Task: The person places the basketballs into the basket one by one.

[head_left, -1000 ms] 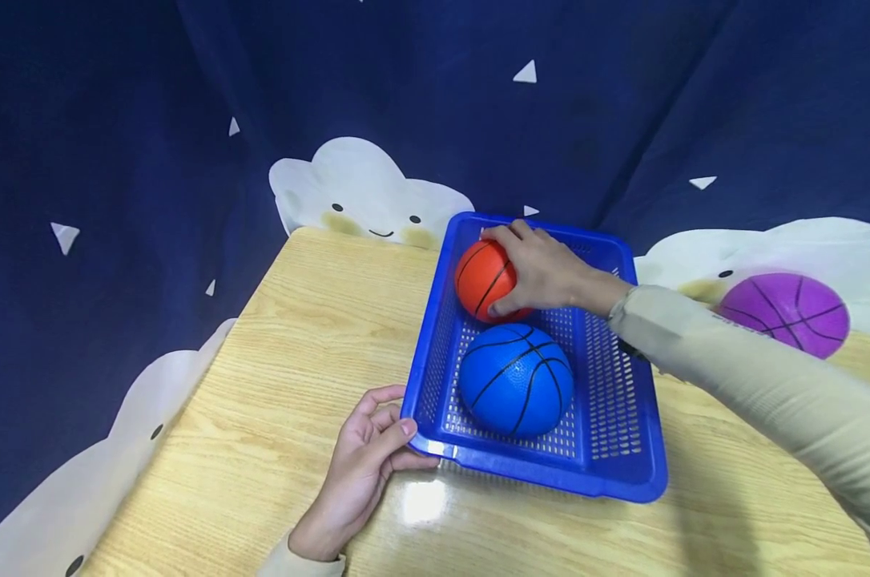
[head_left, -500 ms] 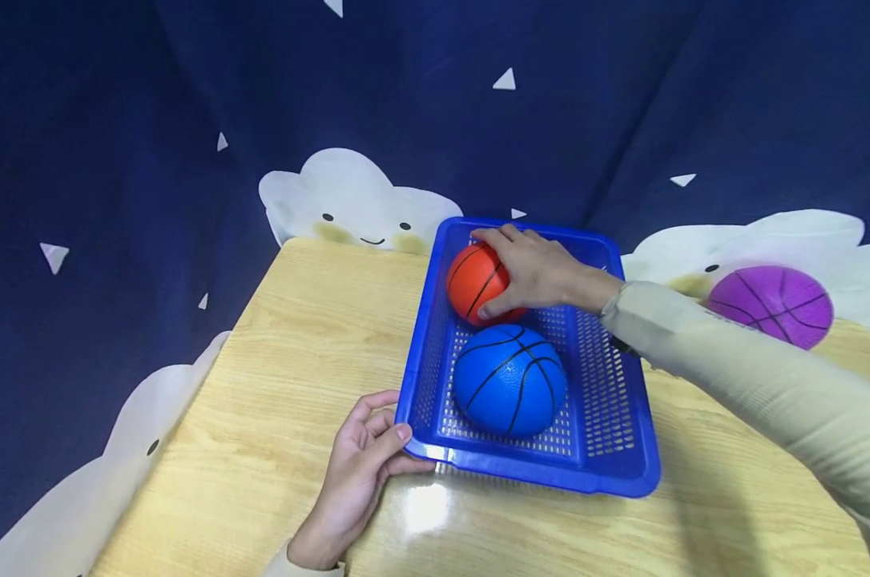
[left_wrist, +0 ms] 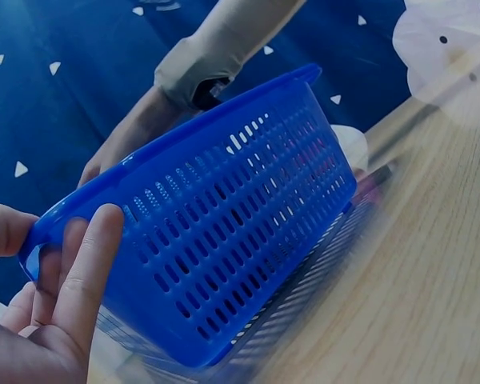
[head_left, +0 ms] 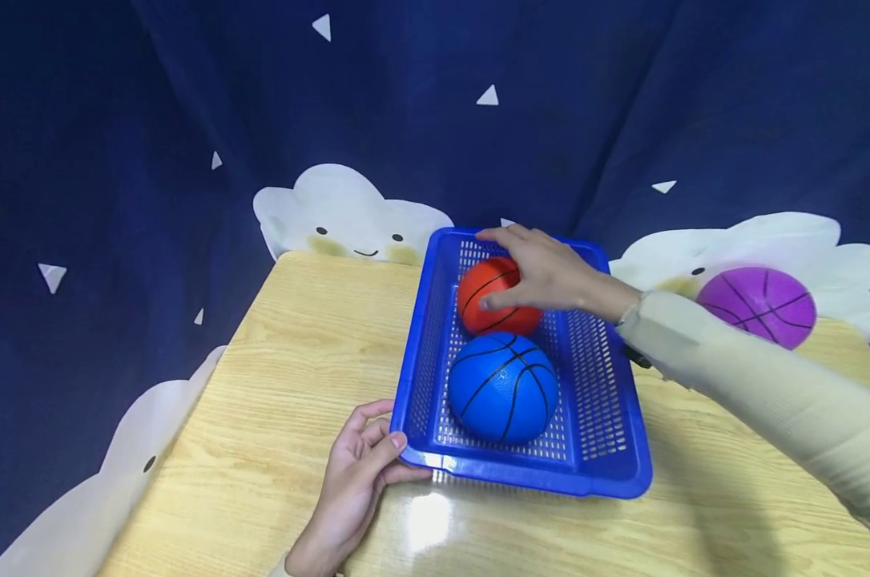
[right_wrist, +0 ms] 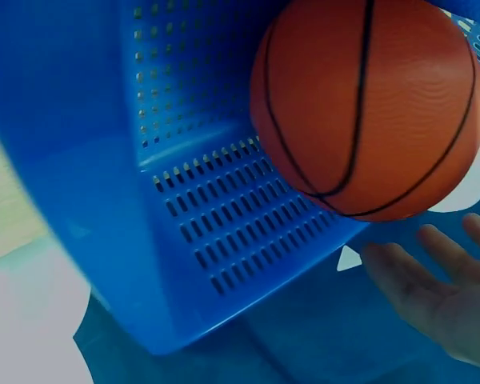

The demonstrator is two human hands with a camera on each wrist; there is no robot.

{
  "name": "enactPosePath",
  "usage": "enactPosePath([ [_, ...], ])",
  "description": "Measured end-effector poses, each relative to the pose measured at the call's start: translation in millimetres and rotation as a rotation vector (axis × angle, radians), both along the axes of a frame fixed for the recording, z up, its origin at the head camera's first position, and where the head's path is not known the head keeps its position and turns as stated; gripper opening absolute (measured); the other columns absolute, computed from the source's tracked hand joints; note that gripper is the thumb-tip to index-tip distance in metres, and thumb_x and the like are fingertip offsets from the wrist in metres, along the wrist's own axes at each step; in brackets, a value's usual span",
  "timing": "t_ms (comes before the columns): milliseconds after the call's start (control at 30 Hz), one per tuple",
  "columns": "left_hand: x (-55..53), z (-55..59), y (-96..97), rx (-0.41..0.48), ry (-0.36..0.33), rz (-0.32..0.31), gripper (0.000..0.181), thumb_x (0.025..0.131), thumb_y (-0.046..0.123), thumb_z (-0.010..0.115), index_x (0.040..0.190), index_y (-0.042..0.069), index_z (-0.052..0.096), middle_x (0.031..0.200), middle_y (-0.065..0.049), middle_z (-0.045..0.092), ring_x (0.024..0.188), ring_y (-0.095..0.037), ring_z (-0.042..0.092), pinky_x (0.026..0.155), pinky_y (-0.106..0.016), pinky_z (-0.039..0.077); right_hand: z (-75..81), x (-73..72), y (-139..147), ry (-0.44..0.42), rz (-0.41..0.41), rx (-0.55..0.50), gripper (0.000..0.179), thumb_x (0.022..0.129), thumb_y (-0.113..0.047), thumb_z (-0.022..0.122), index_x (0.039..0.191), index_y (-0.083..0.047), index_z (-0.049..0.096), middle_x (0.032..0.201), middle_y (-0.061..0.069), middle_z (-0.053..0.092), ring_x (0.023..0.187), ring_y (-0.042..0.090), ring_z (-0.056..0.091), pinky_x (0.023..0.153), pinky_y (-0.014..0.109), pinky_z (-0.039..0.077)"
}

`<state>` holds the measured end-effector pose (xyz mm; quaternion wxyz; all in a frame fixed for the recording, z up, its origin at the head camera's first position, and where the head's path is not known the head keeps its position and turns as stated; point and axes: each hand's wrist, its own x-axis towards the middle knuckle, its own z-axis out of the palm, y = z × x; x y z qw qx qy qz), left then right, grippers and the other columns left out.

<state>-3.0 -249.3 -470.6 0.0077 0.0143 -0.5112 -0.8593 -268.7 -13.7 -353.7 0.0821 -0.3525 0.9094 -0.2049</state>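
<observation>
A blue plastic basket point(head_left: 521, 474) with slotted walls sits on the wooden table, and my left hand point(head_left: 356, 485) grips its near left corner, thumb on the rim and fingers beneath. Inside lie an orange-red toy basketball point(head_left: 478, 296) toward the far end and a blue toy basketball point(head_left: 503, 389) in front of it. My right hand point(head_left: 553, 272) is over the orange-red ball with fingers spread; in the right wrist view a gap shows between the fingers point(right_wrist: 440, 252) and that ball. The left wrist view shows the basket's outer wall point(left_wrist: 232, 216).
A purple toy basketball point(head_left: 767, 308) rests on the table at the right, partly behind my right sleeve point(head_left: 738, 373). A dark blue curtain point(head_left: 406, 96) with cloud and triangle prints hangs behind the table point(head_left: 298, 361).
My right hand has let go of the orange-red ball, which has settled nearer the basket's middle. The hand has shifted slightly off it. My left hand keeps its hold on the corner.
</observation>
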Motion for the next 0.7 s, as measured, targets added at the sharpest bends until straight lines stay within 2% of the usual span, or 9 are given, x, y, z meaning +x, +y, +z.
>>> enactPosePath([
  [100, 0.4, -0.2, 0.3, 0.005, 0.007, -0.004, 0.037, 0.104, -0.006, 0.060, 0.139, -0.001, 0.050, 0.110, -0.022, 0.069, 0.086, -0.025, 0.080, 0.084, -0.050, 0.071, 1.2, 1.7, 6.6, 0.030, 0.000, -0.027, 0.095, 0.087, -0.050, 0.088, 0.164, -0.013, 0.046, 0.170, 0.022, 0.038, 0.155, 0.047, 0.034, 0.125, 0.074, 0.037],
  [233, 0.9, -0.3, 0.5, 0.010, 0.012, -0.005, 0.036, 0.104, -0.007, 0.059, 0.139, 0.000, 0.051, 0.110, -0.021, 0.070, 0.087, -0.025, 0.080, 0.084, -0.049, 0.071, 3.1, 3.4, 15.0, 0.059, 0.000, -0.052, 0.091, 0.089, -0.047, 0.088, 0.163, -0.011, 0.048, 0.169, 0.019, 0.042, 0.152, 0.046, 0.040, 0.122, 0.073, 0.041],
  [433, 1.1, 0.1, 1.7, 0.002, 0.002, 0.011, 0.036, 0.104, -0.007, 0.060, 0.138, 0.000, 0.051, 0.108, -0.020, 0.069, 0.085, -0.026, 0.080, 0.083, -0.050, 0.071, 5.6, 5.1, 25.1, 0.072, 0.007, -0.076, 0.089, 0.090, -0.047, 0.087, 0.161, -0.007, 0.051, 0.157, 0.019, 0.054, 0.139, 0.042, 0.051, 0.113, 0.069, 0.052],
  [700, 1.9, -0.9, 3.2, -0.005, 0.003, 0.016, 0.036, 0.104, -0.007, 0.059, 0.139, -0.001, 0.051, 0.108, -0.022, 0.068, 0.084, -0.029, 0.080, 0.083, -0.052, 0.071, 12.0, 10.1, 40.7, 0.074, -0.036, -0.076, 0.089, 0.091, -0.048, 0.087, 0.162, -0.011, 0.049, 0.163, 0.017, 0.051, 0.147, 0.044, 0.046, 0.122, 0.073, 0.041],
])
